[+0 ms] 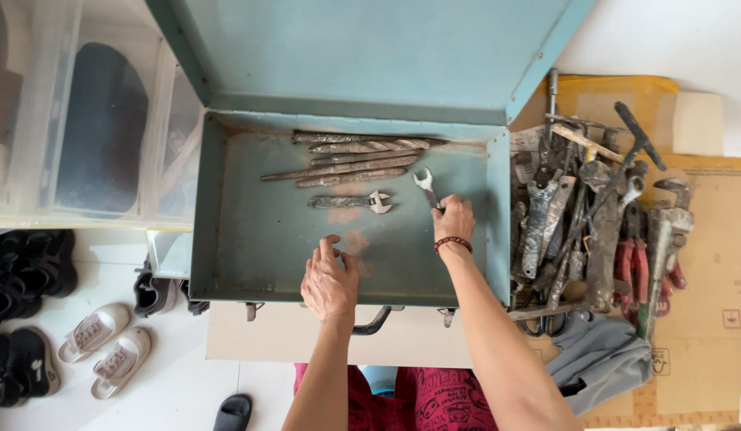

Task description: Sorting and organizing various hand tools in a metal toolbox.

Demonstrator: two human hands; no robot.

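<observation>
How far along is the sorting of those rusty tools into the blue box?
Done: several rods and one wrench lie in the toolbox. In hand: the right hand holds a spanner; the left hand rests inside. Left: the tool pile beside it.

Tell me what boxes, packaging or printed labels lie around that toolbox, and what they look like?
Flattened brown cardboard box: under the rusty tool pile, right of the blue metal toolbox; small dark handling symbols printed near its right edge.
Yellow-brown padded envelope: upper right, partly under the tools.
Clear plastic storage bins: stacked at left, unlabelled.
</observation>
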